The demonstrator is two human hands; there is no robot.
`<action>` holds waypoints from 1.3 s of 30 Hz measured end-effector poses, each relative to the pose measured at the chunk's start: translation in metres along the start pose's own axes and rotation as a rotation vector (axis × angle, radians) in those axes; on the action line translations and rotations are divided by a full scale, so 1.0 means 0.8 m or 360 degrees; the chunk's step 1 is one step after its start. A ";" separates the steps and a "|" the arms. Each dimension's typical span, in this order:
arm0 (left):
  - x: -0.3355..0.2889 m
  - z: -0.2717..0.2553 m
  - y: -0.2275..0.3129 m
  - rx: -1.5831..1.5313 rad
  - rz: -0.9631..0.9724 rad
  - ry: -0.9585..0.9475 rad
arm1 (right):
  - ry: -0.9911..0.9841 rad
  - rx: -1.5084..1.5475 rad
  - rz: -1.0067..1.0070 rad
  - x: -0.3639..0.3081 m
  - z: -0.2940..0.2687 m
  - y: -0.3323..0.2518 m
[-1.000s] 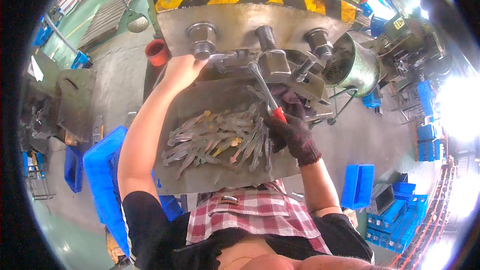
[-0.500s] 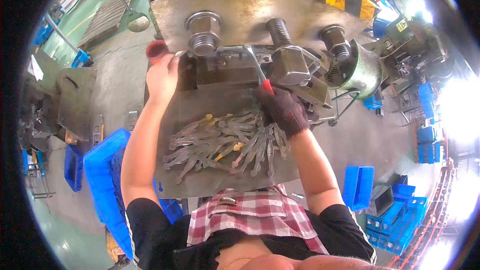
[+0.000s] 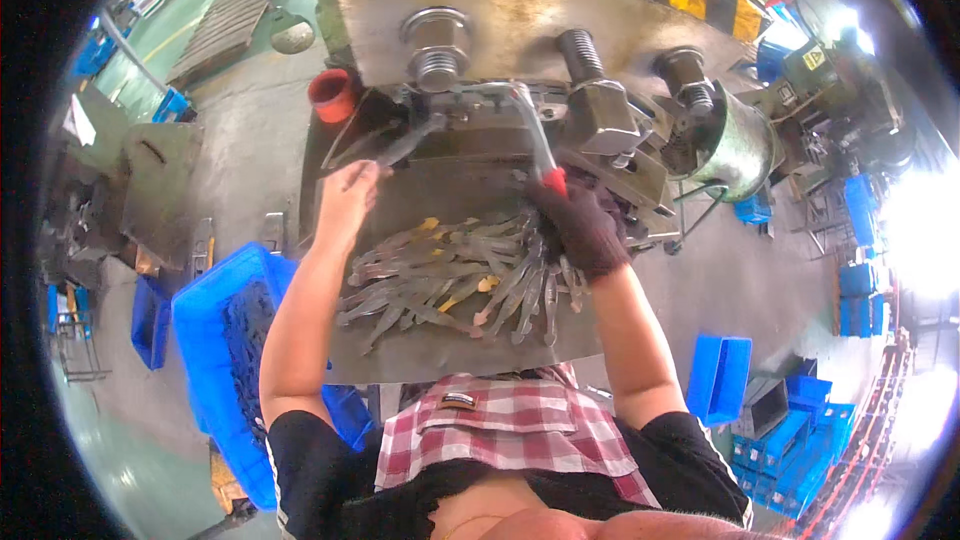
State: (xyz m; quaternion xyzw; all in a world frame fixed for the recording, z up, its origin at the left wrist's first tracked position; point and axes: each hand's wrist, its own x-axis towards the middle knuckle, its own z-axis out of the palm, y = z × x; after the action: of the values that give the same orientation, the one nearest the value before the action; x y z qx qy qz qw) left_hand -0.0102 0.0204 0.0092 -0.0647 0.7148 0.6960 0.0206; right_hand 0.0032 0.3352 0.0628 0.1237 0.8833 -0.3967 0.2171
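"Looking down through the head view, I have both hands in front of the striped press (image 3: 550,15). Which first?"

"The left one. What do its fingers have?"

"My left hand (image 3: 348,205) is bare, its fingers pinched together on the near end of a flat metal strip (image 3: 408,143). The strip is blurred and slants up to the right, its far tip just below the left bolt (image 3: 437,45) in my view. I can't tell whether that tip touches anything."

"And the right?"

"My right hand (image 3: 582,225), in a dark glove, is curled round the red grip of a metal tool (image 3: 537,135). The shaft reaches away toward the underside of the press. I can't tell how tightly the fingers squeeze."

"Where are the other strips?"

"In a loose pile (image 3: 450,280) on the bench (image 3: 430,366), between my forearms, mostly grey with a few yellowish patches. A blue bin (image 3: 198,370) with dark pieces inside sits beside my left forearm, and a red cup (image 3: 335,110) stands beyond that hand."
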 end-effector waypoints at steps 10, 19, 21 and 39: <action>-0.005 0.011 0.007 0.0192 -0.0083 -0.0298 | -0.0681 0.0673 -0.0127 -0.070 0.039 0.028; -0.014 0.042 -0.017 0.1000 0.0503 -0.0567 | -0.0211 0.0697 0.0006 -0.069 0.016 0.058; -0.023 0.073 -0.036 0.1351 0.1019 -0.0681 | -0.0142 0.0726 0.0021 -0.073 0.006 0.057; -0.007 -0.016 0.008 0.2055 0.1107 -0.0728 | -0.0110 0.0935 -0.0118 -0.069 0.004 0.075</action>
State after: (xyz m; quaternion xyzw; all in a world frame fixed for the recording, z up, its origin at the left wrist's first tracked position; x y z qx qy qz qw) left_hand -0.0047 0.0080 0.0165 0.3343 0.9366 0.1029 -0.0184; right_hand 0.0759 0.3690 0.0486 0.1352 0.7267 -0.6470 0.1874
